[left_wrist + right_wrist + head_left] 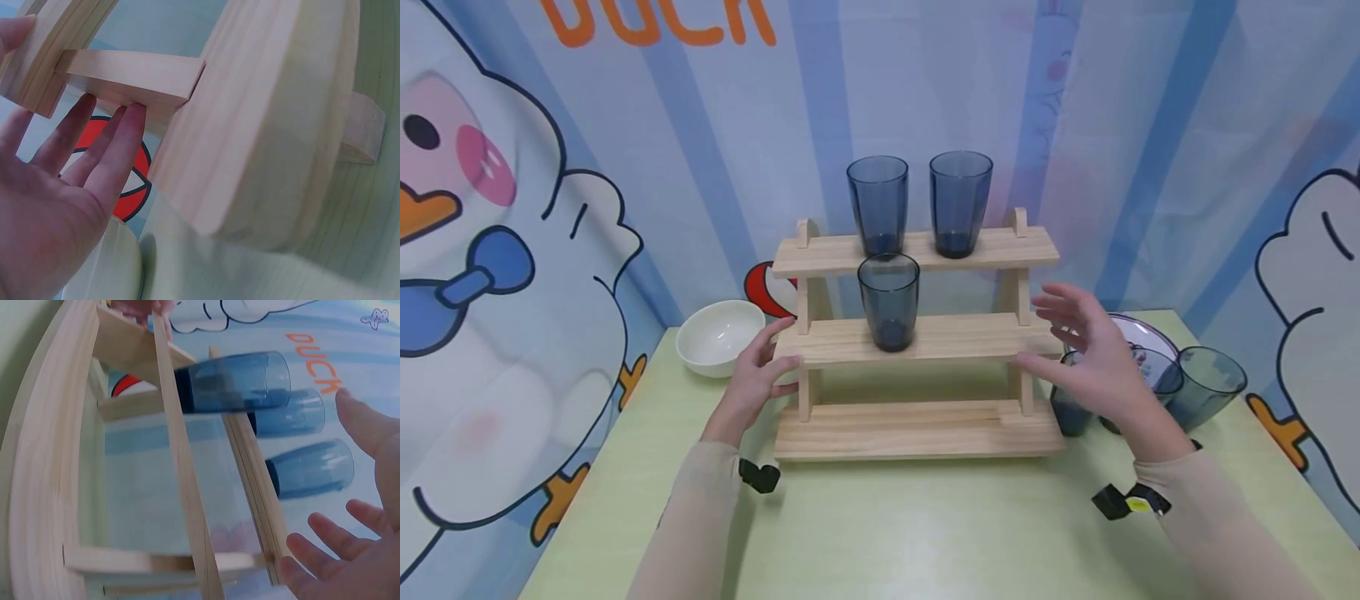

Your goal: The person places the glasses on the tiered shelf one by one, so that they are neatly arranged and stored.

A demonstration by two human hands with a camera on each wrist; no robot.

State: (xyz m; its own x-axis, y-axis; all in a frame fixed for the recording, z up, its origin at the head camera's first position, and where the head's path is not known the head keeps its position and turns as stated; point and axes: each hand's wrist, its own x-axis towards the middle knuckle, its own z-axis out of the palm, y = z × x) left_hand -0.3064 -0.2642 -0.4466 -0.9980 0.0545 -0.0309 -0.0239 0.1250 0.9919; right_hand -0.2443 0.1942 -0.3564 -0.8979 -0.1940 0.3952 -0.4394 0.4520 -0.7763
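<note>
A three-tier wooden rack [917, 432] stands on the table. On its top shelf are two upright blue-grey glasses [880, 204] [961, 202]; a third glass [889, 302] stands upright on the middle shelf, left of centre. My left hand [758, 379] holds the left end of the middle shelf. In the left wrist view the thumb lies on the shelf's edge, while the fingertips [134, 112] touch the side support [134, 74]. Beside the rack's right end, my right hand [1101, 358] has its fingers spread and nothing in it; the right wrist view shows this hand [359, 556] apart from the glasses.
A white bowl [718, 337] sits left of the rack. On the right, partly behind my right hand, are several more glasses [1210, 383] and a patterned plate [1138, 332]. A cartoon-duck curtain [925, 75] hangs behind the table [895, 533].
</note>
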